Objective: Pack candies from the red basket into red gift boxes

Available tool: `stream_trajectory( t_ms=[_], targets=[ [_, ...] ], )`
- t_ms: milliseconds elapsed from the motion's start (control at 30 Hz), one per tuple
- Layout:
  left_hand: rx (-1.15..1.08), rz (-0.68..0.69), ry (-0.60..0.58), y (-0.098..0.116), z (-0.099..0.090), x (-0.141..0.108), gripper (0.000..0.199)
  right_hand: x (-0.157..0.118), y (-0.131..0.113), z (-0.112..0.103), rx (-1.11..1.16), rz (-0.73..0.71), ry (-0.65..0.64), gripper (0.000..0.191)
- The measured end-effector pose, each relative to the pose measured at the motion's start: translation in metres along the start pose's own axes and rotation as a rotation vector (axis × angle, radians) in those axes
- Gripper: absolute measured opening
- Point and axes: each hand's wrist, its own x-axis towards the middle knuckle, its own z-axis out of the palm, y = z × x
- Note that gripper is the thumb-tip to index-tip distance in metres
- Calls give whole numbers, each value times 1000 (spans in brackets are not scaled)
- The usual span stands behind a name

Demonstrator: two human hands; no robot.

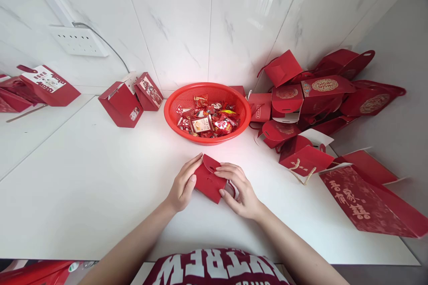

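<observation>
A small red gift box [207, 181] with a rounded flap sits on the white table in front of me, between both hands. My left hand [183, 183] lies along its left side, fingers together and thumb against the edge. With fingers over the flap and thumb at the lower edge, my right hand [240, 190] grips the box's right side. A dark red cord loop shows beside the right palm. Just beyond the box stands a red plastic basket [170, 118] holding wrapped candies [202, 124].
Many red boxes [287, 98] are heaped at the right by the wall, with a large red gift bag [361, 200] nearer. Two red boxes [122, 104] stand left of the basket, and more boxes [53, 87] are at far left. A socket strip [78, 41] is on the tiled wall.
</observation>
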Motion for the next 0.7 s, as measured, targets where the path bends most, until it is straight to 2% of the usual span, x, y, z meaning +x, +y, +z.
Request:
stream_trajectory(
  t_ms=[100, 167, 333, 400, 567, 700],
  targets=[
    [-52, -41, 35, 1, 1, 0, 49, -2, 5, -2, -31, -6, -15, 37],
    [-21, -22, 46, 4, 0, 1, 50, -3, 8, -3, -55, -12, -28, 33],
    [462, 198, 4, 16, -1, -1, 51, -1, 10, -4, -111, -29, -57, 35],
    [579, 266, -33, 19, 0, -2, 54, 0, 10, -4, -119, -29, -61, 35],
    [613, 298, -77, 21, -1, -1, 58, 1, 10, -6, -130, -50, -84, 37],
    [689, 291, -93, 30, -15, 6, 62, -1, 6, -7, -109, -77, -81, 44]
  ],
)
